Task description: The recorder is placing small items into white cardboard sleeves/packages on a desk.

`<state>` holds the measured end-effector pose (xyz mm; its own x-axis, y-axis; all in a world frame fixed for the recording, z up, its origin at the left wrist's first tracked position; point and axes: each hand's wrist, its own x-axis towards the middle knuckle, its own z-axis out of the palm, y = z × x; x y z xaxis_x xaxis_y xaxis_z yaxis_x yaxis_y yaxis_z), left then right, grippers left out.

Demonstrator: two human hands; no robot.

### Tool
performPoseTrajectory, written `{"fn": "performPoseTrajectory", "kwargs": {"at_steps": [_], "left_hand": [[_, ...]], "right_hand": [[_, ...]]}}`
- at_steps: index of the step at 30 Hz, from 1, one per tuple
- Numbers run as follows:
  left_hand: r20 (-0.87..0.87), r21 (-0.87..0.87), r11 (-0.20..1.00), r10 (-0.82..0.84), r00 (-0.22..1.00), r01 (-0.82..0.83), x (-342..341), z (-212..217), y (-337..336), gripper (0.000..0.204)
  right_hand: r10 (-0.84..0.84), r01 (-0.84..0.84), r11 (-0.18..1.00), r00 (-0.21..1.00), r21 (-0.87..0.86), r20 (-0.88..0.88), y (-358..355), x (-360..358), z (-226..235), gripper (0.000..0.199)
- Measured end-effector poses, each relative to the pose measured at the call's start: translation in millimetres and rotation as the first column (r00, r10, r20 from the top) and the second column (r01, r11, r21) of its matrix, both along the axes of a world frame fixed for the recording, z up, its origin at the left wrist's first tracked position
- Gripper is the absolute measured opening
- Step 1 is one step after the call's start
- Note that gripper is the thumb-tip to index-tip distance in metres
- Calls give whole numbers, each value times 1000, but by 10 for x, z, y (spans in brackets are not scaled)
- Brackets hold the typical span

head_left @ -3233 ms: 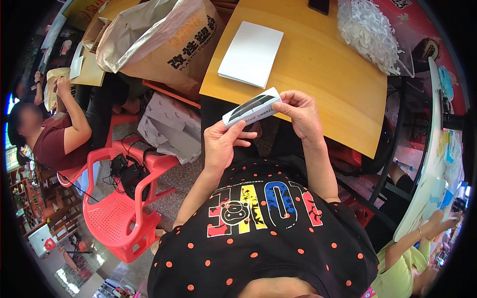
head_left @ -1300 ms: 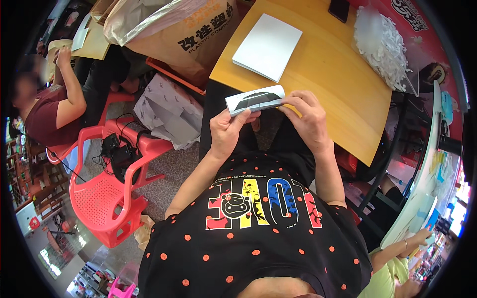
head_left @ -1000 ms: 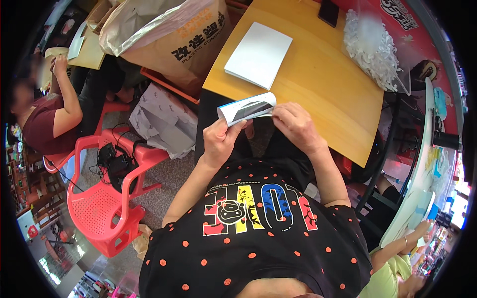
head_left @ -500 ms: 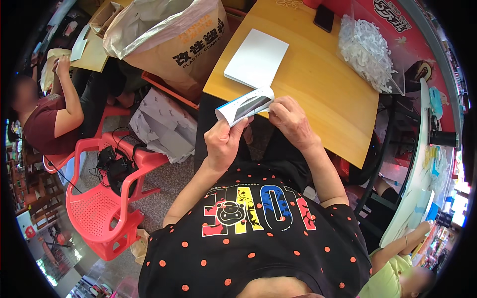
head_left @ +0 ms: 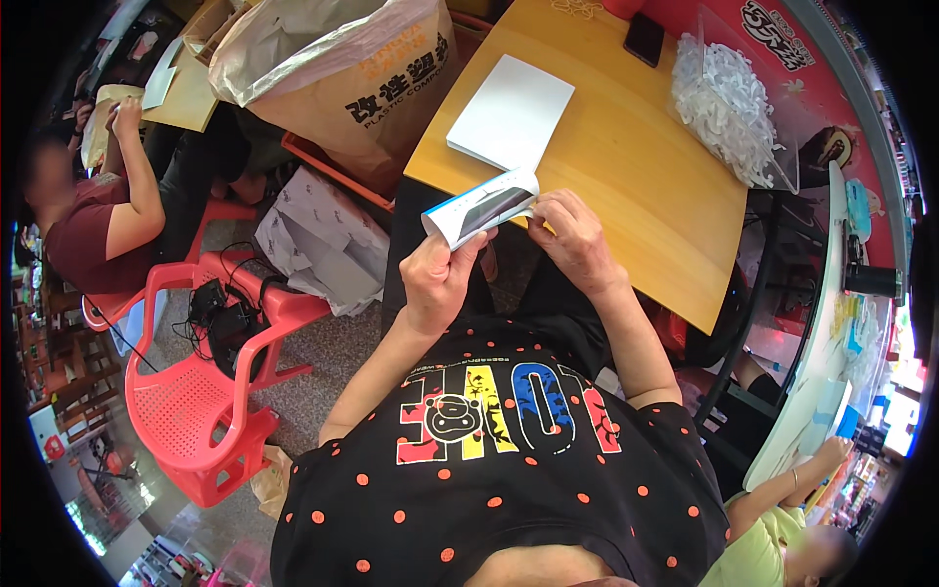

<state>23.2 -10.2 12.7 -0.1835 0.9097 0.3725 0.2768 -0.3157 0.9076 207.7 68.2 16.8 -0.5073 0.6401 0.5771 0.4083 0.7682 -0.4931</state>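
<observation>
A glossy printed sheet (head_left: 479, 207), white with a blue edge and a dark picture, bends into a curve above my lap, just off the table's near edge. My left hand (head_left: 438, 279) grips its lower left side, thumb in front. At the right end of the sheet, my right hand (head_left: 572, 237) is closed with its fingertips pinched at the edge; its other fingers are curled in. Beyond the hands, a neat stack of white sheets (head_left: 509, 112) lies on the yellow wooden table (head_left: 626, 186).
A clear bin of white plastic pieces (head_left: 724, 108) and a dark phone (head_left: 644, 39) rest on the table. A large paper sack (head_left: 333, 83) stands left of it. The red chair (head_left: 186, 411) holds black cables. People sit at far left and lower right.
My right hand has shifted very slightly left and down along the sheet's right end. The sheet stays in my left hand, and the view has moved a little.
</observation>
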Motion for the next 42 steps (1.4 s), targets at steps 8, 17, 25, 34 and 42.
{"fn": "performPoseTrajectory", "kwargs": {"at_steps": [8,17,25,34,42], "left_hand": [[-154,139,990,11,988,10,-101,28,73,15],[-293,197,980,36,955,23,-132,45,131,13],[-348,234,969,9,938,77,-219,-17,170,16],[-455,263,963,76,887,52,-287,-53,184,19],[-440,283,956,60,896,75,-303,-6,211,20]], "right_hand": [[-233,11,685,950,-728,-205,57,155,155,13],[-79,-73,507,988,-859,-131,164,217,135,16],[-62,-5,516,997,-856,-43,156,161,160,18],[-138,66,535,990,-842,-9,66,104,212,19],[-220,-39,535,958,-844,-184,182,126,92,21]]}}
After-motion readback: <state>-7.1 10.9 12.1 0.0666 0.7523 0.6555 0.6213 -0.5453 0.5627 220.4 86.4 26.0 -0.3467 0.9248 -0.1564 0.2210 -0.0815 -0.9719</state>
